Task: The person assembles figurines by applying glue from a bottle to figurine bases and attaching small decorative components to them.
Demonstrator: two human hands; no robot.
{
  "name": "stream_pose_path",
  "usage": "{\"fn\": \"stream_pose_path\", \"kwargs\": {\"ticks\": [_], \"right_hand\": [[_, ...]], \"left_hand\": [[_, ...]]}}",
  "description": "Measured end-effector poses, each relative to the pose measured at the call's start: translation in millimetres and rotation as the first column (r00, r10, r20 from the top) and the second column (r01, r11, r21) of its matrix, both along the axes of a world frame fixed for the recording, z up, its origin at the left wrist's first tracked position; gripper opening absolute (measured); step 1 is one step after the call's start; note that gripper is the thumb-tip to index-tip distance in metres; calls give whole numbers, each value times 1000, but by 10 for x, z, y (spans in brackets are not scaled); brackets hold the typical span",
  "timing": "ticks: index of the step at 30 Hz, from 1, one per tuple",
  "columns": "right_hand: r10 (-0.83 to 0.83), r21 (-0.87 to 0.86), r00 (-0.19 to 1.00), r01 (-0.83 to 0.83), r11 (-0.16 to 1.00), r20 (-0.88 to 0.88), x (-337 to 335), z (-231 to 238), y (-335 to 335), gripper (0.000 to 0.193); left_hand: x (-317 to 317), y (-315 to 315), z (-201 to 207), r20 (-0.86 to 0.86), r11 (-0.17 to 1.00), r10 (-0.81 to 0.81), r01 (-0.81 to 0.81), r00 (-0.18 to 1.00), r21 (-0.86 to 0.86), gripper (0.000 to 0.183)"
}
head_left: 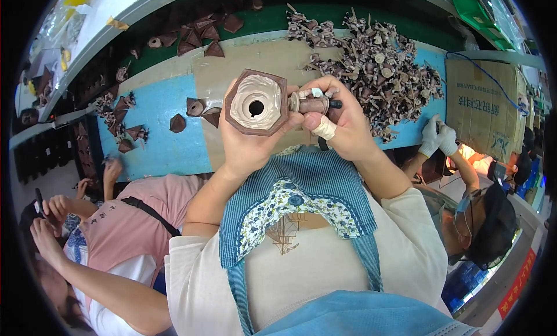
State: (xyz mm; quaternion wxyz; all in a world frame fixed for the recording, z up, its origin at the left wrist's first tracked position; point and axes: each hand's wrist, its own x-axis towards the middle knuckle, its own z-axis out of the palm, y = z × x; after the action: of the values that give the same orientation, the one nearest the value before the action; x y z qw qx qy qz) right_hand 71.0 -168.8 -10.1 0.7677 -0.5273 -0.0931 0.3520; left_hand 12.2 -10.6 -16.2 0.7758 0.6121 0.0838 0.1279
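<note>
Held up in front of my chest is a hexagonal brown piece (240,103), its hollow cream-coloured side facing me with a dark hole at the centre. My left hand (246,153) is closed around it from the left and below. Close against its right edge, my right hand (351,122) grips a small brown-and-cream figure-like part (313,106) with a dark tip. Tape wraps the right thumb. Whether the two pieces touch or are joined, I cannot tell.
A large heap of small figure-like parts (383,69) covers the table's right side. Brown pyramid-shaped pieces (200,31) lie at the back, others (177,123) at left. A cardboard box (481,98) stands right. People work on both sides; gloved hands (438,136) are at right.
</note>
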Motion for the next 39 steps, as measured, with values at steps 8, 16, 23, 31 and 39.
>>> {"fn": "stream_pose_path", "kwargs": {"ticks": [8, 16, 23, 31, 39], "right_hand": [[28, -120, 777, 61, 991, 629, 175, -38, 74, 27], [149, -139, 595, -63, 988, 789, 457, 363, 12, 27], [413, -412, 124, -35, 910, 902, 487, 733, 164, 31], [533, -552, -182, -71, 831, 826, 514, 828, 161, 36], [366, -365, -37, -218, 905, 930, 508, 643, 126, 25]], "left_hand": [[15, 108, -76, -10, 998, -37, 38, 999, 53, 63], [50, 292, 47, -4, 974, -200, 199, 980, -106, 77], [109, 176, 183, 24, 896, -311, 285, 950, 340, 66], [103, 92, 276, -31, 860, -331, 315, 943, 402, 66], [145, 54, 268, -50, 829, -430, 416, 901, 373, 62]]}}
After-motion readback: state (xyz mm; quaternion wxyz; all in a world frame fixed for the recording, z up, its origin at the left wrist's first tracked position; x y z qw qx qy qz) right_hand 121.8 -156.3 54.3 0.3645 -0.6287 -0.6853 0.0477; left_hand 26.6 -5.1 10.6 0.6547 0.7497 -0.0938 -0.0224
